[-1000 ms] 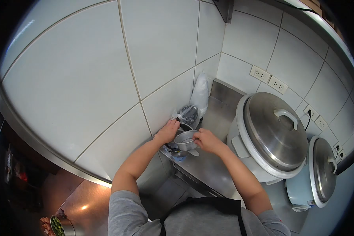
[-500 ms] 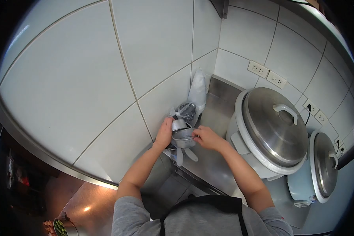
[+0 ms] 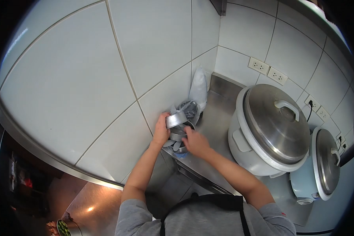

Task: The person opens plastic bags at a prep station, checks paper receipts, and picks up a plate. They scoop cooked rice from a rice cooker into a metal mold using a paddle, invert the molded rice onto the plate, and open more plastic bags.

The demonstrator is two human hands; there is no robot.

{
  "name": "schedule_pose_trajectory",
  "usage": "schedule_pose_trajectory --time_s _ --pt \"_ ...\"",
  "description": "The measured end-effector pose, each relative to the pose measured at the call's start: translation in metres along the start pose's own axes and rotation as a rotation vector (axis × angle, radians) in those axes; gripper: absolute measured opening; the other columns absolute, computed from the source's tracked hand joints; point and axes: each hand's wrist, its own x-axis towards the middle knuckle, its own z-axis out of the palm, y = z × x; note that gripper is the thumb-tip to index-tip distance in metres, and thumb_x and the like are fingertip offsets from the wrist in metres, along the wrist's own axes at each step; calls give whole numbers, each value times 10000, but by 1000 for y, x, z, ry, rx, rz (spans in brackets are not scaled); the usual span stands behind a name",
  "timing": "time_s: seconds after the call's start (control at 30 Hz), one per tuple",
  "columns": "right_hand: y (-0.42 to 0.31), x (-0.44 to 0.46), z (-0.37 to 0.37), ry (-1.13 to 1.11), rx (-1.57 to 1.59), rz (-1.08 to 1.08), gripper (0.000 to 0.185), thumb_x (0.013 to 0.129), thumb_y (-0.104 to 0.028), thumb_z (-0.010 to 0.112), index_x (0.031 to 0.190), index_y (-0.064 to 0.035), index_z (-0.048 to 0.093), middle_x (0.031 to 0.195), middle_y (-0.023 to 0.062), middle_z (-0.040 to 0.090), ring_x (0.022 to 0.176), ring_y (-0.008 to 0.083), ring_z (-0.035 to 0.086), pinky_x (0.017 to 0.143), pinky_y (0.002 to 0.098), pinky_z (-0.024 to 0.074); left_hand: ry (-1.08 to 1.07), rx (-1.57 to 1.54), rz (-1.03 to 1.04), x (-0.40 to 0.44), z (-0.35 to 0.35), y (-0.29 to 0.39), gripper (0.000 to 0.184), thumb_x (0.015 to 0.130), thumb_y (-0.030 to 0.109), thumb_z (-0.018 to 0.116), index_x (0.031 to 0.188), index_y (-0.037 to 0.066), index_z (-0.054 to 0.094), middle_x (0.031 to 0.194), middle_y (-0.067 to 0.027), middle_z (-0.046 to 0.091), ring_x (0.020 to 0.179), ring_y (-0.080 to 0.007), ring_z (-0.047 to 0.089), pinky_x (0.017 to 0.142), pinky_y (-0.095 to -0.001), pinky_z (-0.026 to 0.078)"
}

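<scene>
My left hand (image 3: pixel 160 129) is closed on the side of a small round metal bowl (image 3: pixel 176 119), tilted and raised at the wall corner of the counter. Just below it is a second metal bowl (image 3: pixel 177 135). My right hand (image 3: pixel 196 141) has its fingers curled at the right edge of that lower bowl; the fingertips are partly hidden. Pale, flat, spoon-like handles (image 3: pixel 169 143) poke out beneath the bowls. Under them sits another metal container with some blue (image 3: pixel 181 155) at its base, mostly covered. Behind the bowls lies a knotted clear plastic bag with dark contents (image 3: pixel 190 109).
A white plastic-wrapped bundle (image 3: pixel 198 89) leans in the corner. On the steel counter (image 3: pixel 214 114) at right stand a large rice cooker (image 3: pixel 277 124) and a smaller blue one (image 3: pixel 308 177), below wall outlets (image 3: pixel 277 75). A metal container of green pieces (image 3: pixel 63 228) is at lower left.
My left hand has raised and tilted the upper bowl a little to the left. My right hand has shifted slightly down and left. The long handles have swung from pointing down toward the left.
</scene>
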Motion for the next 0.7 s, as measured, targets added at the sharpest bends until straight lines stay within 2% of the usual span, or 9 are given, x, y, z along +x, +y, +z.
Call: schedule_pose_trajectory --time_s 0.1,0.2,0.3,0.37,0.47,0.57,0.63,0.7 --pt "-25 -20 -1 -199 -24 -112 408 801 -226 594 1168 -128 444 898 157 591 823 364 595 677 440 483 -25 4 -13 -3 3 -3 487 623 -175 457 1065 30 444 1037 -197 547 993 -399 521 856 -402 420" --pt "-9 -19 27 -145 -108 -150 345 788 -236 607 1105 -131 521 880 130 594 804 334 603 650 423 492 -79 7 -14 -4 5 0 489 618 -177 458 1061 31 447 1036 -199 547 994 -404 520 859 -402 418" --pt "4 -12 27 -9 -29 -248 207 802 -235 587 950 -89 594 820 106 587 764 306 618 613 414 492 -144 31 -20 -4 4 -2 493 615 -175 461 1063 29 450 1032 -203 546 992 -410 518 855 -408 419" --pt "7 -11 8 87 60 -317 187 808 -211 589 945 -85 605 794 100 573 730 289 615 588 392 484 -181 65 -63 -7 5 -14 496 614 -171 463 1068 28 451 1033 -205 544 995 -414 515 854 -411 419" --pt "2 -22 -24 197 233 -377 151 814 -165 598 941 -83 606 773 99 571 657 253 604 547 354 466 -115 50 -30 -5 -2 0 498 618 -161 464 1078 28 458 1023 -209 546 1000 -412 516 849 -416 423" --pt "2 -45 -42 328 450 -262 123 815 -118 610 928 -77 585 729 98 584 578 211 584 504 311 441 -88 74 -79 -8 2 -1 472 623 -150 460 1065 17 461 1056 -215 527 1009 -402 504 885 -420 407" --pt "5 -63 -44 393 527 -182 126 820 -99 610 933 -67 564 688 98 588 535 188 570 482 293 429 -221 137 -59 -17 5 -15 525 604 -161 449 1099 13 454 1060 -216 528 1041 -396 496 908 -411 395" --pt "12 -72 -50 428 527 -166 144 829 -90 601 954 -52 540 645 102 588 499 169 558 467 286 421 -144 110 -43 -16 3 -6 543 597 -167 426 1108 17 454 1078 -213 537 1056 -368 509 914 -387 392"
